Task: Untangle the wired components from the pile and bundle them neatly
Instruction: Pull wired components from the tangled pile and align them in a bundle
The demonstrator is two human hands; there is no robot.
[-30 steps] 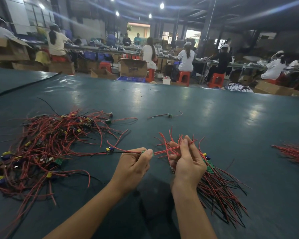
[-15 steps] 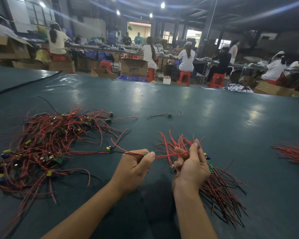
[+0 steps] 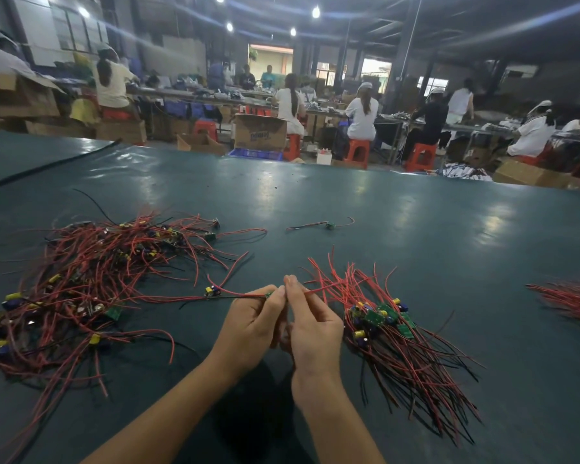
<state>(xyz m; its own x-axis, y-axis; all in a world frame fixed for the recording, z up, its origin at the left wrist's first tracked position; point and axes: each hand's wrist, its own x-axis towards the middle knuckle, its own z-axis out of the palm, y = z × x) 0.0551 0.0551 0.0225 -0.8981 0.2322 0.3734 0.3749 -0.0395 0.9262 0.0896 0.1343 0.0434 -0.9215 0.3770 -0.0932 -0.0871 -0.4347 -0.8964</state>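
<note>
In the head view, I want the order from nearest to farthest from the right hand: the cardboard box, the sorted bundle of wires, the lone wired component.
1. The sorted bundle, just right of the right hand, on the table.
2. The lone wired component, farther ahead on the table.
3. The cardboard box, beyond the table's far edge.

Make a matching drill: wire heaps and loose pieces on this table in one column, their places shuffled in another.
1. tangled pile of red and black wired components
2. aligned bundle of red and black wires with green boards
3. lone wired component with a small green board
4. red-wired component with a yellow capacitor

A. lying alone, beyond the hands
B. on the wire pinched by the left hand and right hand
C. spread left of both hands
D. just right of the right hand

Pairs: 1-C, 2-D, 3-A, 4-B
</note>
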